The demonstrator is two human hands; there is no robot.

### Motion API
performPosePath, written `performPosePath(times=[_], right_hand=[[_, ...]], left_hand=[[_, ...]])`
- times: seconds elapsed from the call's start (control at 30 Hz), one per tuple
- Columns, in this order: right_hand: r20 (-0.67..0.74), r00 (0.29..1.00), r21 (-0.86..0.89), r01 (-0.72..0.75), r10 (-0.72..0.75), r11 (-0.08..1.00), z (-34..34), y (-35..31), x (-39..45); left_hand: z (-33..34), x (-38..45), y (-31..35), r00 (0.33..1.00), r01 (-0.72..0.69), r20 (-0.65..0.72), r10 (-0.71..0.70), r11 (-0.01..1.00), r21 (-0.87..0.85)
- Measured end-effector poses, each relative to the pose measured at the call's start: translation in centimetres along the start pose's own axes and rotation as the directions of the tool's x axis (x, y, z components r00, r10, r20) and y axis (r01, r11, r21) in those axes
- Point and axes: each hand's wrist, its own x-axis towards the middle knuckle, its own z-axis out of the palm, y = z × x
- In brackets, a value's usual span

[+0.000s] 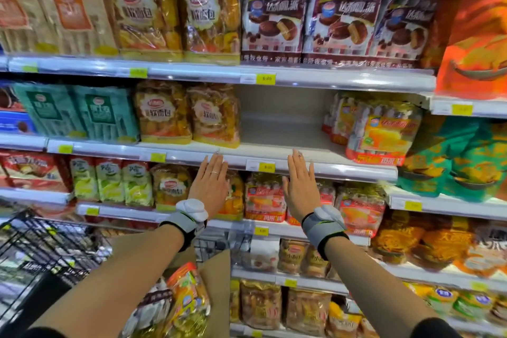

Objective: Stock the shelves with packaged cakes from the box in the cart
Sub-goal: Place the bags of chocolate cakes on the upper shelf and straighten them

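Bare forearms, grey wrist straps, one ring

The left hand point(211, 186) wears a thin silver ring point(214, 172) on one finger; just behind it a grey strap point(184, 223) with black edging and a thin green line wraps the wrist, topped by a rounded white unit point(192, 208). The right hand point(300, 191) has a matching strap point(323, 225) behind it. Dark sleeves point(436, 328) end near the elbows.
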Motion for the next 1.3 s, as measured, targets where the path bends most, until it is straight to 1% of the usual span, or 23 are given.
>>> performPosePath(times=[0.1,0.23,0.3,0.43,0.57,0.67,0.73,0.8,0.87,0.97,1.03,1.13,1.23,1.3], right_hand=[[0.059,0.997,0.001,0.047,-0.046,0.999,2.0,-2.1,-1.4],[0.14,0.989,-0.012,0.041,-0.039,0.999,4.4,-4.1,-2.6],[0.171,0.984,-0.002,0.05,-0.049,0.999,5.5,-5.8,-3.5],[0.249,0.96,0.029,0.125,-0.129,0.992,7.9,-8.7,-5.0],[0.356,0.911,0.086,0.188,-0.207,0.978,10.4,-11.9,-6.3],[0.411,0.882,0.119,0.198,-0.229,0.973,12.2,-14.2,-7.3],[0.477,0.846,0.116,0.209,-0.239,0.971,13.0,-15.6,-7.7],[0.518,0.816,0.124,0.223,-0.255,0.967,13.7,-16.6,-8.2],[0.563,0.781,0.14,0.23,-0.268,0.963,14.9,-17.7,-8.8],[0.669,0.709,0.137,0.177,-0.223,0.975,16.0,-19.6,-9.5],[0.699,0.684,0.143,0.152,-0.208,0.978,16.2,-20.5,-10.0],[0.749,0.615,0.234,0.104,-0.247,0.967,16.9,-21.7,-10.5],[0.8,0.549,0.285,0.007,-0.241,0.959,18.4,-22.8,-11.5],[0.836,0.511,0.29,-0.105,-0.199,0.951,19.6,-23.6,-11.9]], left_hand=[[2.3,-2.2,-1.6,0.998,0.006,0.066,-0.008,0.999,0.039],[4.7,-4.6,-3.9,0.988,0.026,0.149,-0.032,0.999,0.046],[6.2,-6.2,-5.7,0.973,0.057,0.22,-0.065,0.998,0.039],[8.6,-9.1,-8.9,0.933,0.119,0.331,-0.138,0.99,0.074],[10.3,-11.5,-11.6,0.901,0.132,0.402,-0.163,0.986,0.104],[11.9,-13.7,-13.2,0.876,0.143,0.454,-0.165,0.986,0.081],[12.9,-15.0,-14.1,0.868,0.164,0.467,-0.169,0.985,0.053],[13.6,-16.3,-14.6,0.847,0.168,0.505,-0.166,0.985,0.043],[14.5,-17.8,-15.2,0.81,0.156,0.563,-0.162,0.986,0.059],[16.1,-20.1,-16.2,0.758,0.2,0.621,-0.196,0.978,0.064],[17.1,-21.5,-16.7,0.73,0.206,0.656,-0.192,0.977,0.056],[18.0,-23.1,-17.8,0.68,0.247,0.705,-0.202,0.968,0.039],[19.1,-24.5,-18.4,0.631,0.36,0.744,-0.219,0.932,-0.031],[19.8,-25.0,-18.8,0.594,0.474,0.759,-0.266,0.878,-0.063]])
